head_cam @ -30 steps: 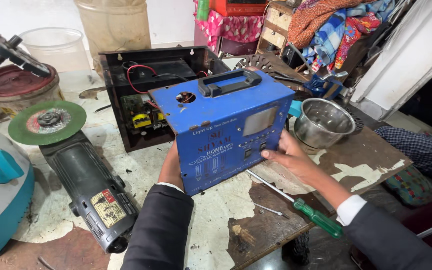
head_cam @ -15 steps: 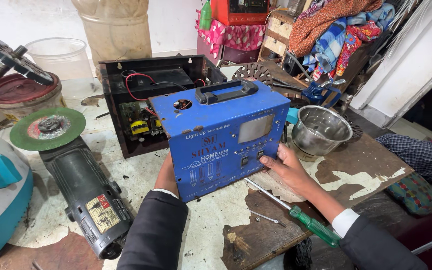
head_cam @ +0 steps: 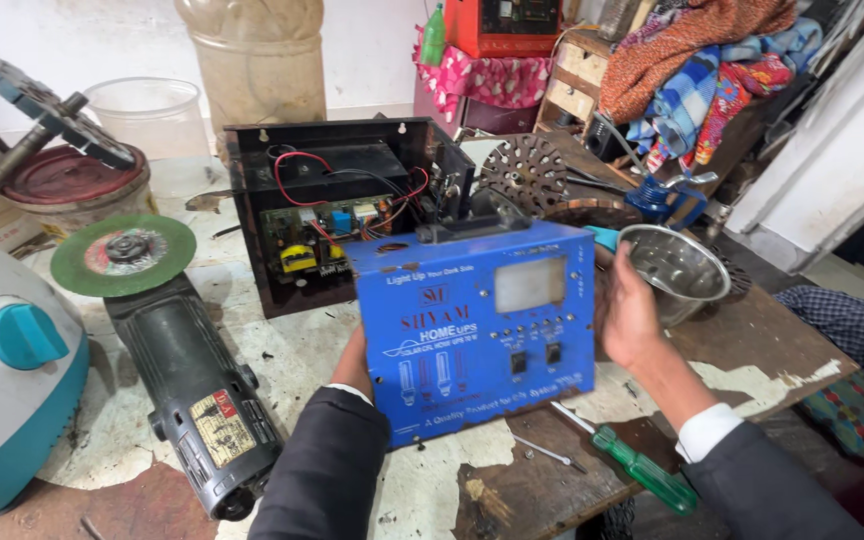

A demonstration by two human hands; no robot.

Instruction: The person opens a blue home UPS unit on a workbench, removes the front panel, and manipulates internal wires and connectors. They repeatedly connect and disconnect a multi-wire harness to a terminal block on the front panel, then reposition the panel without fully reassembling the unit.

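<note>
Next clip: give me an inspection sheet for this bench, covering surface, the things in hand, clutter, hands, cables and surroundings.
Surface: worn table with peeling pale paint and bare brown wood.
Things in hand: blue metal box cover with a small window and switches, held upright in front of the open black chassis.
Clutter: angle grinder with green disc, green-handled screwdriver, steel bowl, white and teal appliance, loose nail.
Hands: left hand behind the cover's left edge; right hand on its right edge.
Cables: red and black wires inside the chassis.
Surroundings: clear plastic tub, piled coloured cloths, small wooden drawers.
</note>
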